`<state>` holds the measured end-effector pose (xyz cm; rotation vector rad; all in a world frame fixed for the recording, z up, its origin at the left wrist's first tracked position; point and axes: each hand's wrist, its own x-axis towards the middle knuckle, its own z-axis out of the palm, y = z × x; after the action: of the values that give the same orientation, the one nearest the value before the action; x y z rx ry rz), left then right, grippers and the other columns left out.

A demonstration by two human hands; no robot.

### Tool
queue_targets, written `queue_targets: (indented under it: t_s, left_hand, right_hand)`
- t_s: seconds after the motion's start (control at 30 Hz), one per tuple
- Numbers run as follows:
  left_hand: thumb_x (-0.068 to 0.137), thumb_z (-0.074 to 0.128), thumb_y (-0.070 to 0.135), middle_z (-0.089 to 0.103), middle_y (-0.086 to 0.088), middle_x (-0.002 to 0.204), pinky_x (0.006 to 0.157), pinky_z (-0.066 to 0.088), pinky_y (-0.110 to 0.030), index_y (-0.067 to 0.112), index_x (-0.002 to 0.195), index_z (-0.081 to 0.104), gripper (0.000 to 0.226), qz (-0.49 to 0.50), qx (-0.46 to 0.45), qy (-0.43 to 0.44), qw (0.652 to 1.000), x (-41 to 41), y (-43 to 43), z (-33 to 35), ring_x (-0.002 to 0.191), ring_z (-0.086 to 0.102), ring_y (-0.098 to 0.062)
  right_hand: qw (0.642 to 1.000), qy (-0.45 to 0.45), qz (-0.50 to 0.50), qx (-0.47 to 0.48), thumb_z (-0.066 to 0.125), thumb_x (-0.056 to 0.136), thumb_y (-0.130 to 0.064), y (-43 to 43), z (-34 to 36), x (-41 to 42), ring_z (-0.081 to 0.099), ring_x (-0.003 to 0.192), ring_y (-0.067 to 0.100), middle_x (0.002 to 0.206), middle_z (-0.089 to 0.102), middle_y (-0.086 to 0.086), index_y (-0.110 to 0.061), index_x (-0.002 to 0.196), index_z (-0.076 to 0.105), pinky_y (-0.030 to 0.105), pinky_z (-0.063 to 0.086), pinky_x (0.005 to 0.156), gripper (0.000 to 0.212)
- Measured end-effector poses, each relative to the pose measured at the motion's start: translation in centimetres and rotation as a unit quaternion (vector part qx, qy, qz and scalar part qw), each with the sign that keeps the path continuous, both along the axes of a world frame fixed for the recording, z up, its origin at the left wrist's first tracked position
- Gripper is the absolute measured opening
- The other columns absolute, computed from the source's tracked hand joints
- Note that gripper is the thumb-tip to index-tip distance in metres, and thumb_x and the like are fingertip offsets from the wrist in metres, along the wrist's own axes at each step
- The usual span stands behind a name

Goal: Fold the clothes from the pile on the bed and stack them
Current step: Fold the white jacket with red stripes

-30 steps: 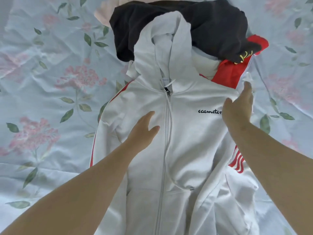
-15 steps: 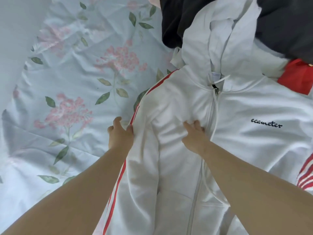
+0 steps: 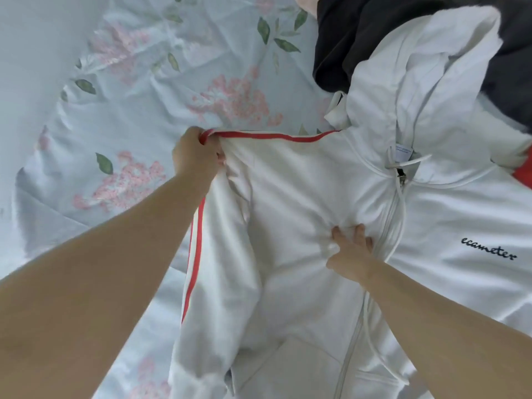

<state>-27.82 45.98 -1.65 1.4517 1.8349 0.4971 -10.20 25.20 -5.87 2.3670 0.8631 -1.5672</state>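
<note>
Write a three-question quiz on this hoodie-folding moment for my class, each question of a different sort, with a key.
1. True or false: the white hoodie lies front down on the bed sheet.
2. What does the left hand grip? A a pillow; B the red-striped shoulder edge; C a hanger.
3. Fill in: the right hand presses the hoodie's chest beside the ____.
Key: 1 false; 2 B; 3 zipper.

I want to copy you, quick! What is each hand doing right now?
Left hand: closed, gripping the white hoodie at its red-striped shoulder.
Right hand: open, fingers pressing the hoodie's chest beside the zipper.
</note>
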Motion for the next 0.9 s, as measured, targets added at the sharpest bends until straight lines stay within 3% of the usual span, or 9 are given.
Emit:
queue_targets:
  t_s: [0.07, 0.17, 0.23, 0.37, 0.43, 0.53, 0.7, 0.8, 0.9]
  left_hand:
    - [0.092, 0.047, 0.013, 0.065, -0.007, 0.111, 0.093, 0.048, -0.034, 0.015, 0.111, 0.059, 0.022, -0.08, 0.053, 0.006, 0.995, 1.3, 1.6, 1.0, 0.106, 0.061, -0.024]
    - [0.095, 0.052, 0.015, 0.022, -0.007, 0.155, 0.113, 0.022, -0.031, 0.017, 0.148, 0.025, 0.06, -0.191, 0.018, 0.023, 0.981, 2.4, -1.6, -0.2, 0.141, 0.024, -0.02]
    - [0.094, 0.054, 0.022, 0.003, -0.004, 0.159, 0.116, 0.014, -0.039, 0.021, 0.151, 0.013, 0.07, -0.25, -0.01, 0.097, 0.963, 2.3, -5.9, -2.0, 0.146, 0.007, -0.021]
    - [0.095, 0.049, 0.033, 0.006, 0.0, 0.159, 0.117, 0.002, -0.041, 0.028, 0.15, 0.02, 0.062, -0.349, -0.003, 0.226, 0.91, 0.8, -14.0, -5.4, 0.147, 0.001, -0.021]
    - [0.093, 0.049, 0.03, 0.023, -0.005, 0.156, 0.117, 0.005, -0.043, 0.026, 0.144, 0.036, 0.053, -0.397, 0.014, 0.243, 0.885, -0.8, -17.2, -6.6, 0.146, 0.013, -0.026]
    - [0.085, 0.042, 0.027, 0.053, -0.011, 0.136, 0.106, 0.027, -0.053, 0.02, 0.125, 0.06, 0.044, -0.404, 0.052, 0.233, 0.883, -3.6, -20.6, -7.7, 0.13, 0.046, -0.034]
    - [0.087, 0.036, 0.028, 0.051, -0.012, 0.137, 0.106, 0.03, -0.046, 0.018, 0.125, 0.057, 0.044, -0.355, 0.076, 0.192, 0.912, -8.2, -24.7, -7.2, 0.13, 0.041, -0.028]
    - [0.084, 0.036, 0.028, 0.06, -0.007, 0.125, 0.094, 0.043, -0.044, 0.017, 0.118, 0.061, 0.043, -0.29, 0.052, 0.182, 0.938, -9.7, -26.9, -5.7, 0.11, 0.059, -0.031]
    - [0.083, 0.038, 0.021, 0.066, -0.006, 0.105, 0.08, 0.045, -0.041, 0.014, 0.108, 0.061, 0.035, -0.221, 0.057, 0.188, 0.955, -11.1, -29.4, -4.9, 0.091, 0.063, -0.032]
  right_hand:
    - [1.0, -0.004, 0.01, 0.0, 0.038, 0.098, -0.03, 0.0, -0.1, 0.0, -0.016, 0.144, 0.033, 0.155, -0.028, 0.006, -0.034, 0.151, 0.003, 0.041, 0.004, 0.116, 0.064]
    - [1.0, -0.008, 0.014, 0.003, 0.037, 0.097, -0.039, -0.1, -0.2, -0.1, -0.015, 0.144, 0.034, 0.155, -0.027, 0.006, -0.033, 0.151, 0.003, 0.041, 0.002, 0.117, 0.064]
    - [1.0, -0.007, 0.01, 0.008, 0.039, 0.096, -0.031, -0.3, -0.3, -0.1, -0.016, 0.144, 0.032, 0.155, -0.028, 0.004, -0.034, 0.151, 0.003, 0.041, 0.003, 0.117, 0.066]
    - [1.0, -0.014, 0.002, 0.028, 0.041, 0.094, -0.023, -1.0, -0.8, -0.2, -0.019, 0.144, 0.03, 0.154, -0.031, -0.001, -0.035, 0.151, 0.002, 0.04, 0.008, 0.117, 0.07]
    - [0.999, -0.024, 0.0, 0.046, 0.041, 0.095, -0.025, -1.4, -1.3, -0.3, -0.019, 0.144, 0.029, 0.154, -0.031, -0.002, -0.036, 0.151, 0.003, 0.04, 0.008, 0.117, 0.068]
    - [0.997, -0.027, -0.007, 0.065, 0.043, 0.095, -0.032, -1.6, -1.6, -0.2, -0.019, 0.144, 0.029, 0.155, -0.029, -0.002, -0.036, 0.15, 0.005, 0.041, 0.006, 0.117, 0.067]
    - [0.987, -0.058, -0.015, 0.152, 0.054, 0.09, -0.031, -3.9, -1.4, -2.4, -0.017, 0.145, 0.027, 0.157, -0.021, -0.003, -0.032, 0.151, 0.005, 0.042, 0.005, 0.118, 0.078]
    - [0.977, -0.076, 0.022, 0.198, 0.054, 0.091, -0.031, -8.5, -1.2, -6.0, -0.014, 0.146, 0.024, 0.159, -0.016, -0.003, -0.032, 0.151, 0.002, 0.041, 0.001, 0.119, 0.08]
    - [0.977, -0.084, 0.078, 0.18, 0.044, 0.094, -0.041, -14.7, -0.7, -10.1, -0.014, 0.146, 0.018, 0.159, -0.014, -0.003, -0.035, 0.15, -0.002, 0.035, -0.006, 0.117, 0.073]
